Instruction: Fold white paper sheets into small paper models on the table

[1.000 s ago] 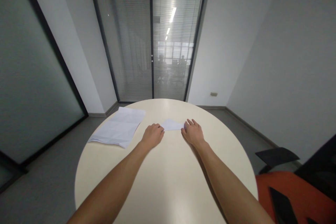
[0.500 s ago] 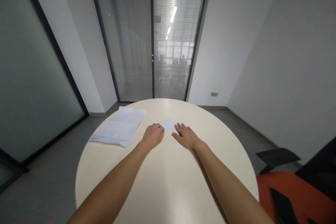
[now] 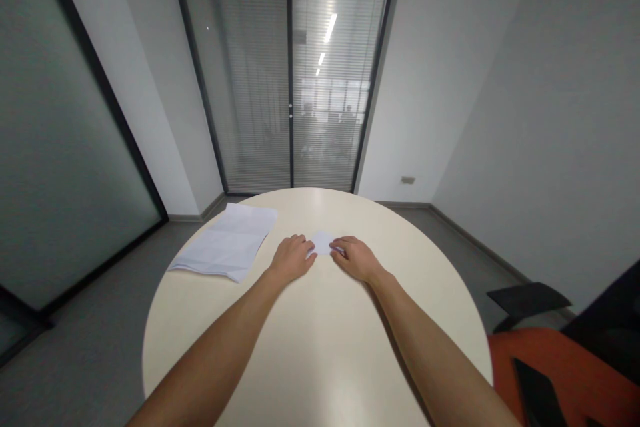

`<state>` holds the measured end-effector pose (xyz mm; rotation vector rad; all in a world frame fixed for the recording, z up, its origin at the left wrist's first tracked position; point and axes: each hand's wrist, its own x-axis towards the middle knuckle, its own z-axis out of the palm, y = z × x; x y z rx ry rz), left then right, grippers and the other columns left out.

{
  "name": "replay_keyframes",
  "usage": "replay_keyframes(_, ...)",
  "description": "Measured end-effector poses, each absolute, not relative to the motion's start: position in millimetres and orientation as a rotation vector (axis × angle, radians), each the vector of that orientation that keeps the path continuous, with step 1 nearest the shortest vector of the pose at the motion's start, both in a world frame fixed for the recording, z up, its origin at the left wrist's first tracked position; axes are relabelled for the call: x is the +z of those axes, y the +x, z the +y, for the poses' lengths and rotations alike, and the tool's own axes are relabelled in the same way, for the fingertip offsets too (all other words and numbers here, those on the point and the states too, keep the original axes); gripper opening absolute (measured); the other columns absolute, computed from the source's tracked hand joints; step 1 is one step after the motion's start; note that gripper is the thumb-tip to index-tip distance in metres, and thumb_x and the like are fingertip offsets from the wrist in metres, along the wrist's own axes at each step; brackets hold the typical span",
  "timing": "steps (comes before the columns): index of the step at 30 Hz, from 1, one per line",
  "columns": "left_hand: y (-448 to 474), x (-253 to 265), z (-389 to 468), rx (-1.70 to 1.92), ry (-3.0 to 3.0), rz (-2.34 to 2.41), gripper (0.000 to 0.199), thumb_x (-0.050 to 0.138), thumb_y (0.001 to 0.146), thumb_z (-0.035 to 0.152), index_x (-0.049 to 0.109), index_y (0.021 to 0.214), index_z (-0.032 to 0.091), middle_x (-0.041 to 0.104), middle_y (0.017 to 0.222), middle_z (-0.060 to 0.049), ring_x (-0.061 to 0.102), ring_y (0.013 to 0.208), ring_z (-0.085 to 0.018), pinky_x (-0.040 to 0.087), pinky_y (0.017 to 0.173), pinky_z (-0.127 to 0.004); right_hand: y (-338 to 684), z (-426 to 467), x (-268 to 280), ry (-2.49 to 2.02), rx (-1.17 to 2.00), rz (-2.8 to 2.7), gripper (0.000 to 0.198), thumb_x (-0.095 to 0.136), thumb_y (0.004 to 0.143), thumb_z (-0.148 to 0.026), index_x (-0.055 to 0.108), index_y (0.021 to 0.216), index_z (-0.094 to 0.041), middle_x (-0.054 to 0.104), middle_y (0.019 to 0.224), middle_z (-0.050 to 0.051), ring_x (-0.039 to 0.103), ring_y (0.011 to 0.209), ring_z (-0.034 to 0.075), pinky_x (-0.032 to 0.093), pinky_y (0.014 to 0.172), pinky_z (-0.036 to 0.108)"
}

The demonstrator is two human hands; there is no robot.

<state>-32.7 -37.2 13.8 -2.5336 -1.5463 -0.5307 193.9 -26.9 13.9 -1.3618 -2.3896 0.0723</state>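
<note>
A small piece of white paper [image 3: 321, 242] lies on the round cream table [image 3: 320, 333], between my two hands. My left hand [image 3: 293, 257] is closed on its left edge, thumb and fingers near each other at the corner. At the right edge, my right hand [image 3: 356, 258] also pinches the paper between thumb and fingers. My fingers cover both side corners, so whether the paper is folded there is hard to tell. Both forearms reach across the table from its near side.
A stack of larger white sheets [image 3: 227, 240] lies on the table's left side. An orange chair [image 3: 570, 373] with black armrests [image 3: 529, 299] stands at the right. Beyond the table is a glass door [image 3: 290, 80] with blinds, between pale walls.
My right hand has gone from lying flat with fingers spread to gripping the paper's right edge. My left thumb has come to the left edge. The paper has shifted slightly toward me.
</note>
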Motion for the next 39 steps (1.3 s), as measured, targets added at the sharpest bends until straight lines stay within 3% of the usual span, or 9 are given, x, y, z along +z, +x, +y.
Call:
replay_keyframes(3, -32.9, 16.0, -38.4, -0.496, -2.552, -1.534, 0.024, 0.056, 0.097, 0.033, 0.075, 0.106, 0.02, 0.07, 0.106, -0.011, 0.064, 0.1, -0.026, 0.049, 0.089, -0.038, 192.7, -27.1, 11.5, -1.354, 0.103, -2.39, 0.036, 0.05, 0.098, -0.035, 0.071, 0.124, -0.02, 0.068, 0.131, 0.008, 0.059, 0.122, 0.023, 0.043, 0.105, 0.031)
replay_keyframes(11, -31.9, 17.9, -38.9, -0.452, -2.557, -1.493, 0.027, 0.05, 0.1, 0.031, 0.074, 0.104, 0.02, 0.073, 0.105, -0.008, 0.064, 0.099, -0.024, 0.049, 0.086, -0.036, 190.7, -29.9, 15.4, -1.389, 0.082, -2.361, 0.033, 0.052, 0.097, -0.035, 0.074, 0.117, -0.02, 0.073, 0.118, 0.009, 0.063, 0.111, 0.024, 0.046, 0.095, 0.031)
replay_keyframes(21, -33.2, 15.9, -39.1, -0.471, -2.55, -1.485, 0.024, 0.057, 0.097, 0.034, 0.072, 0.111, 0.022, 0.072, 0.104, -0.008, 0.064, 0.1, -0.025, 0.048, 0.086, -0.036, 190.6, -30.0, 15.0, -1.341, 0.072, -2.355, 0.031, 0.051, 0.1, -0.033, 0.075, 0.115, -0.021, 0.073, 0.116, 0.008, 0.063, 0.109, 0.022, 0.046, 0.092, 0.031)
replay_keyframes(39, -30.7, 17.1, -39.0, -0.45, -2.534, -1.498, 0.027, 0.048, 0.101, 0.031, 0.074, 0.103, 0.021, 0.072, 0.099, -0.008, 0.065, 0.096, -0.024, 0.049, 0.084, -0.035, 184.5, -31.9, 15.3, -1.29, -0.028, -2.4, 0.025, 0.055, 0.096, -0.028, 0.076, 0.11, -0.022, 0.074, 0.11, 0.006, 0.063, 0.104, 0.02, 0.046, 0.09, 0.029)
